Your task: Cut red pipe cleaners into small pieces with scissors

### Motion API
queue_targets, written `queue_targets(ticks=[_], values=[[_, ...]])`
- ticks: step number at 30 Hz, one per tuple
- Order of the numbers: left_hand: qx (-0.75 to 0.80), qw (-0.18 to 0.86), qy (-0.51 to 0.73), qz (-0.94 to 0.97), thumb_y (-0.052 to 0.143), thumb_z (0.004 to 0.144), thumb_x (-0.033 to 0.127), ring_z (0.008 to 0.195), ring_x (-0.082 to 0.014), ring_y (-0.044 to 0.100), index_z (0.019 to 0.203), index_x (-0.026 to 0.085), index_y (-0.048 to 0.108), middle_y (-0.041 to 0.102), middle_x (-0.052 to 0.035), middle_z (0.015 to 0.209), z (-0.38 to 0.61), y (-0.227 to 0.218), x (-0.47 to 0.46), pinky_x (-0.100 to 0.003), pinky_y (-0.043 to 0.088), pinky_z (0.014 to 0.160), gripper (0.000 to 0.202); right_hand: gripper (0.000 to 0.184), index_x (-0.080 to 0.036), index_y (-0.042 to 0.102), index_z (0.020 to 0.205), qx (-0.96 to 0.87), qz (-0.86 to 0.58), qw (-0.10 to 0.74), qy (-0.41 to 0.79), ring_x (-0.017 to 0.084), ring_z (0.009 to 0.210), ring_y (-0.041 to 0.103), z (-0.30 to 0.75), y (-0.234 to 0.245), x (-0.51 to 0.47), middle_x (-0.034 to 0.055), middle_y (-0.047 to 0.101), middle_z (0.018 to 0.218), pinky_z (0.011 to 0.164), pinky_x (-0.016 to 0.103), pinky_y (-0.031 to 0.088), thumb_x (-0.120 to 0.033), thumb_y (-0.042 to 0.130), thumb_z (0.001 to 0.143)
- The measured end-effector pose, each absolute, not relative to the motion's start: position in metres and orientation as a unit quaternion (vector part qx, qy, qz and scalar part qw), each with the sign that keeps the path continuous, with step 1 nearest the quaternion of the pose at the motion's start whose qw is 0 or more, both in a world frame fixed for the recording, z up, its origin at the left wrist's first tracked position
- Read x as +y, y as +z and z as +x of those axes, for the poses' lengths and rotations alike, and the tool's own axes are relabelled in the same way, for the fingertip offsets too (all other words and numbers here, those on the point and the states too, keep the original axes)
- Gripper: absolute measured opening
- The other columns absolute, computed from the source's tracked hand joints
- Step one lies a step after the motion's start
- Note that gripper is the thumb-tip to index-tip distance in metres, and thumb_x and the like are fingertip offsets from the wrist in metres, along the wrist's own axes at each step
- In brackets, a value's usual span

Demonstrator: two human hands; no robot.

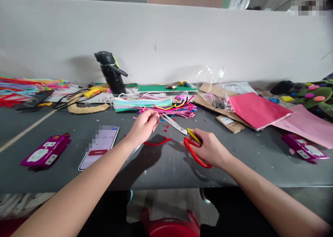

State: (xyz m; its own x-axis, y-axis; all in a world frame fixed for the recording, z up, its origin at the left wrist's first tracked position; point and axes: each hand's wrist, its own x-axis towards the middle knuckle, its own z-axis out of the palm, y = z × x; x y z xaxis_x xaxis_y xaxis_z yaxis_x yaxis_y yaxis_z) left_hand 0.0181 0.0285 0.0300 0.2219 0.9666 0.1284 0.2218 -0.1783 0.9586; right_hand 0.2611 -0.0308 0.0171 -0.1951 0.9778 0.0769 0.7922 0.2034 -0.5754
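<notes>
My left hand (144, 124) is closed in a pinch, with a bit of red pipe cleaner showing at the fingertips; most of that piece is hidden. Scissors (177, 125) with one red and one yellow handle are gripped in my right hand (206, 148). Their blades are slightly apart and point left, the tips right by my left fingertips. Below the blades, a longer red pipe cleaner (157, 143) lies curved on the grey table (166, 171). Several short red snippets (165, 130) are scattered near it.
Bundles of coloured pipe cleaners (143, 103) lie just behind my hands. A phone (100, 147) showing a timer and a purple packet (47, 150) are on the left. A black flask (113, 74) stands at the back; pink sheets (260, 108) and cardboard (230, 123) lie right.
</notes>
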Motion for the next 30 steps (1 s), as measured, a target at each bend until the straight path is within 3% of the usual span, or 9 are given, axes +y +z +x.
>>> queue_targets(ticks=[12, 18, 30], values=[[0.452, 0.442, 0.403, 0.661, 0.05, 0.093, 0.042, 0.053, -0.01, 0.042, 0.081, 0.019, 0.051, 0.048, 0.0024, 0.062, 0.0145, 0.0264, 0.0295, -0.024, 0.032, 0.052, 0.026, 0.049, -0.022, 0.039, 0.064, -0.741, -0.6, 0.225, 0.202, 0.012, 0.053, 0.031, 0.2603, 0.0138, -0.0304, -0.0039, 0.044, 0.056, 0.048, 0.025, 0.023, -0.065, 0.057, 0.079], [0.446, 0.456, 0.408, 0.653, 0.052, 0.092, 0.041, 0.055, -0.0086, 0.043, 0.084, 0.018, 0.052, 0.051, 0.0008, 0.071, 0.0161, 0.0273, 0.0289, -0.024, 0.033, 0.051, 0.025, 0.049, -0.021, 0.04, 0.064, -0.741, -0.593, 0.226, 0.219, 0.012, 0.054, 0.033, 0.2611, 0.0132, -0.03, -0.0035, 0.045, 0.057, 0.049, 0.025, 0.024, -0.065, 0.057, 0.08], [0.449, 0.45, 0.406, 0.657, 0.051, 0.092, 0.039, 0.054, -0.0093, 0.042, 0.084, 0.018, 0.053, 0.049, 0.0019, 0.066, 0.0168, 0.0298, 0.0265, -0.023, 0.034, 0.052, 0.023, 0.05, -0.021, 0.037, 0.064, -0.746, -0.595, 0.215, 0.21, 0.012, 0.054, 0.031, 0.2625, 0.0111, -0.0294, -0.0042, 0.042, 0.057, 0.051, 0.025, 0.025, -0.064, 0.055, 0.082]])
